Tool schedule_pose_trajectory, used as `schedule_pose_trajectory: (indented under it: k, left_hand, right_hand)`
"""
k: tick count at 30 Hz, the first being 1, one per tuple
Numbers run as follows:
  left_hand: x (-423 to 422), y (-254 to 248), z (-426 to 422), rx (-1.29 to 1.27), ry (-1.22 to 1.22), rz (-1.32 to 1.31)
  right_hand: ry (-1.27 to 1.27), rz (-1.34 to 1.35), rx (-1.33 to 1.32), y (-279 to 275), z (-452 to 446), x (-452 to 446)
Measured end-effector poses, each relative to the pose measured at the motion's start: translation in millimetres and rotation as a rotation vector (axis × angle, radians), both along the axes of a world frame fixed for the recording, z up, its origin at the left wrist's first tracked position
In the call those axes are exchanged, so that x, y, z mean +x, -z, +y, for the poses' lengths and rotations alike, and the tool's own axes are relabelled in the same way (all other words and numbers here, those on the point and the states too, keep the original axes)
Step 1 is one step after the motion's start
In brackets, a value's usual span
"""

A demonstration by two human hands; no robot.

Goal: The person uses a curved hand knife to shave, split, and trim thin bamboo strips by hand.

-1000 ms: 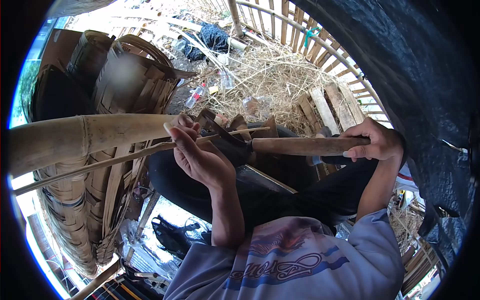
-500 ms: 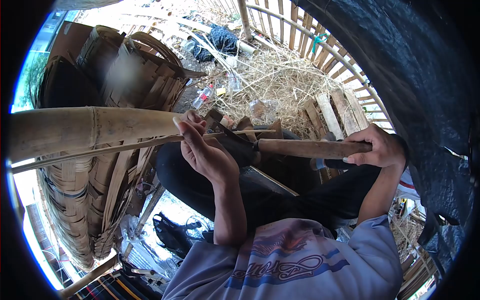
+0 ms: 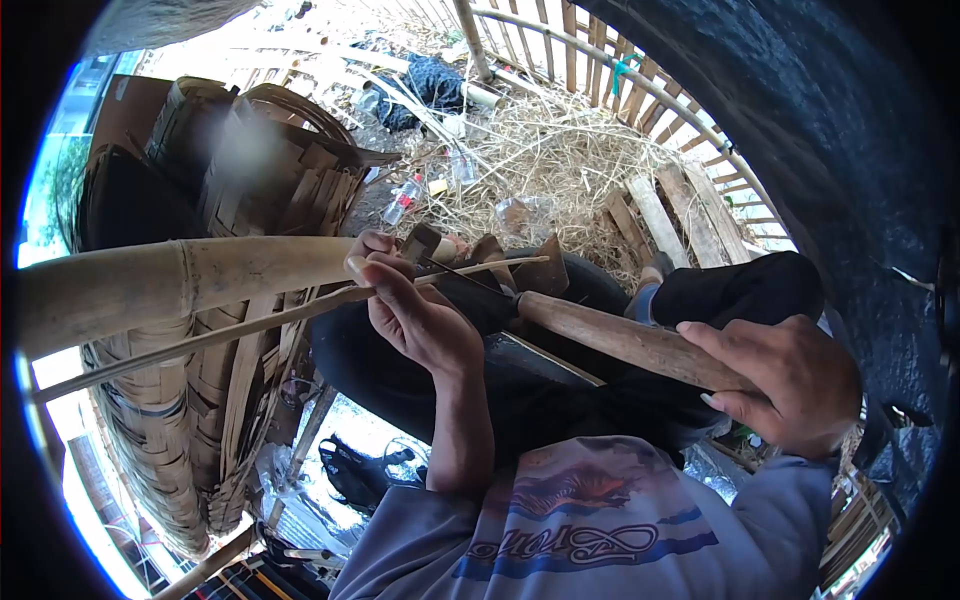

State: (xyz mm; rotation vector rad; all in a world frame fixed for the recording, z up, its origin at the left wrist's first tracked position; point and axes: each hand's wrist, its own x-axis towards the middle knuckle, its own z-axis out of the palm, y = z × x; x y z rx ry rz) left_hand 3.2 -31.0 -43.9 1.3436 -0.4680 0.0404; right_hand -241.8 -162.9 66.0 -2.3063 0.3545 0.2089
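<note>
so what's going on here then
It looks like bamboo being worked by hand. The person's left hand grips a long, thin bamboo strip, while the right hand holds a wooden-handled knife, its dark blade pointing toward the left hand. Whether the blade touches the strip is hard to tell.

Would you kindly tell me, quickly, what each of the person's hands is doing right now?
Left hand: closed, holding a thin bamboo strip.
Right hand: closed on the far end of a knife's wooden handle.
</note>
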Motion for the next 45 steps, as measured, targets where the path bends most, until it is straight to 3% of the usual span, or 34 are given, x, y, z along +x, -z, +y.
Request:
schedule_pose_trajectory:
  k: [3, 9, 11, 19, 23, 25, 35, 38, 40, 45]
  left_hand:
    - [-5.0, 7.0, 3.3, 0.008, -0.015, -0.172]
    - [-10.3, 36.8, 21.5, 0.123, -0.109, -0.38]
    - [-19.7, 21.5, 13.3, 0.154, -0.105, -0.467]
    - [-15.6, 23.7, 15.9, 0.135, -0.17, -0.407]
    - [-29.2, 18.3, 12.5, 0.207, -0.191, -0.433]
    - [-28.4, 19.6, 15.0, 0.177, -0.189, -0.397]
    - [-24.6, 16.3, 14.3, 0.235, -0.187, -0.421]
    - [-30.5, 12.2, 14.1, 0.24, -0.163, -0.382]
    - [-29.5, 11.0, 15.6, 0.301, -0.147, -0.467]
    - [-31.9, 11.8, 19.6, 0.296, -0.113, -0.383]
  right_hand:
    - [-0.21, 0.166, -0.017, -19.0, 3.4, 2.6]
    - [-0.137, 0.279, 0.056, -42.6, 21.6, 7.3]
    - [-0.11, 0.275, 0.049, -47.7, 26.8, 8.9]
    - [-0.127, 0.239, -0.054, -70.9, 39.8, 7.7]
    - [-0.067, 0.229, -0.04, -68.3, 44.0, 6.4]
    - [0.078, 0.319, 0.014, -73.0, 47.2, 6.8]
    - [0.138, 0.253, 0.09, -75.1, 44.4, 4.8]
    - [-0.05, 0.312, -0.077, -78.4, 43.6, 6.2]
    - [-0.038, 0.272, -0.1, -66.6, 47.5, 0.6]
    - [-0.072, 0.074, -0.149, -54.0, 41.8, -18.1]
